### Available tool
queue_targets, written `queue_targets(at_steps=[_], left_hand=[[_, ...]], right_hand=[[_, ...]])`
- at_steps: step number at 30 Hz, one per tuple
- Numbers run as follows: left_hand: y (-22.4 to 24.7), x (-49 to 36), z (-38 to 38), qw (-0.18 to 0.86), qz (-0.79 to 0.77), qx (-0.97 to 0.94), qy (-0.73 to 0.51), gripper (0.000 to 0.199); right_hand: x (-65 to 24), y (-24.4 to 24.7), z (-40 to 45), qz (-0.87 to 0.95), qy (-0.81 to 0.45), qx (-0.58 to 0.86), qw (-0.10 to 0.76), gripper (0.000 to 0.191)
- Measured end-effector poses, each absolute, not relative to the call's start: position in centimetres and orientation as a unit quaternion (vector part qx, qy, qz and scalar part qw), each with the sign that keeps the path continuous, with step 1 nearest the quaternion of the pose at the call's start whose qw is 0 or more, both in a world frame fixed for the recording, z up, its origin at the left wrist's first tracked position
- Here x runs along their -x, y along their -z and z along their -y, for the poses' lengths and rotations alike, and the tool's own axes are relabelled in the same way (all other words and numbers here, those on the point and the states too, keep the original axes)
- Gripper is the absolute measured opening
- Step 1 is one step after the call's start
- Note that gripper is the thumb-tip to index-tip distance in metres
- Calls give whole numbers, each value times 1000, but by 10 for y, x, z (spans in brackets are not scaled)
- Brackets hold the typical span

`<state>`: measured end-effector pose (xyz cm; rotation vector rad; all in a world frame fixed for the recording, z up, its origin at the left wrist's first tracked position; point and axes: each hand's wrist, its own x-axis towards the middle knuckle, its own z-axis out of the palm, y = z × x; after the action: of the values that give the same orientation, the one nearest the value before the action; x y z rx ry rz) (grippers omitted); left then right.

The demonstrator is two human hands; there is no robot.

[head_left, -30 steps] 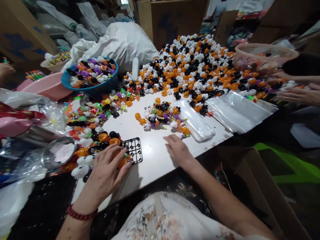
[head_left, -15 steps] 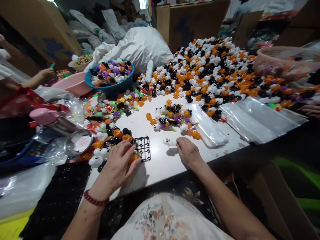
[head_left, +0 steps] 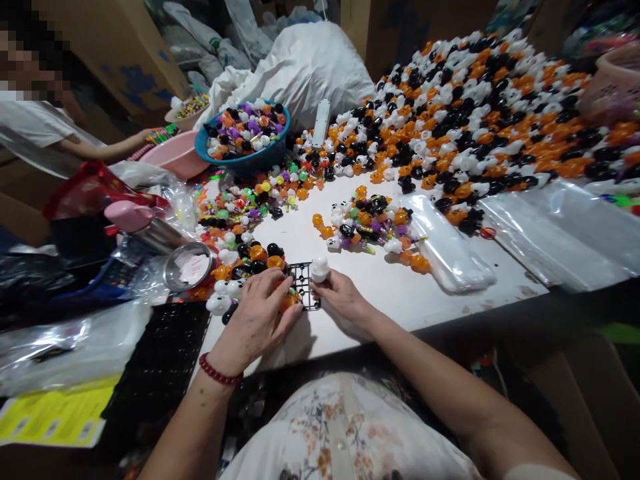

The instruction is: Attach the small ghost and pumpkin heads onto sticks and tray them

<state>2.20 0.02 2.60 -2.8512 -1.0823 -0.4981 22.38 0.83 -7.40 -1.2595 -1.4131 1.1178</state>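
A small black plastic grid tray (head_left: 303, 283) lies on the white table, its left part covered by toys and my hand. My left hand (head_left: 263, 313) is curled over that side, thumb and forefinger around an orange toy piece (head_left: 290, 301) at the tray. It grips the tray's covered part, though the fingers hide much of the contact. In my right hand (head_left: 343, 298), thumb and fingertips pinch a small white toy figure (head_left: 319, 268), held upright over the tray's right edge. Black, orange and white toy heads (head_left: 257, 253) crowd beside my left hand.
Mixed toys (head_left: 373, 220) lie beyond my hands, beside clear plastic bags (head_left: 450, 247). A big toy heap (head_left: 465, 120) fills the back right. At left are a blue basin (head_left: 243, 157), a round metal dish (head_left: 173, 273) and a pink-topped flask (head_left: 133, 217). A co-worker's arm (head_left: 105, 150) reaches in.
My right hand has moved left, bringing the white figure from the open table to the grid tray and turning it upright. My left hand stays at the tray. The view has shifted.
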Motion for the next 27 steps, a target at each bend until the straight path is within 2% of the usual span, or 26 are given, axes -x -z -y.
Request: queue_targets(at_steps=[5,10,15,19,27], left_hand=[[-27,-22,1,13,357,920,160,44],[-26,-22,2,5,359,919,161,45],[-26,-23,0,20,366,916,163,60],[-27,-25,-2,36,360,921,143,49],[-29,-28,-6,22,351,930,112,45]], right_hand=[[-204,72,-25,625,-442,486,421,7],[-208,71,-24,689,-386,503,350,18],[-208,70,-25,726,-364,480,332,19],[-210,69,-31,744,-368,468,303,11],[-215,73,-29,772,-345,446,293,15]])
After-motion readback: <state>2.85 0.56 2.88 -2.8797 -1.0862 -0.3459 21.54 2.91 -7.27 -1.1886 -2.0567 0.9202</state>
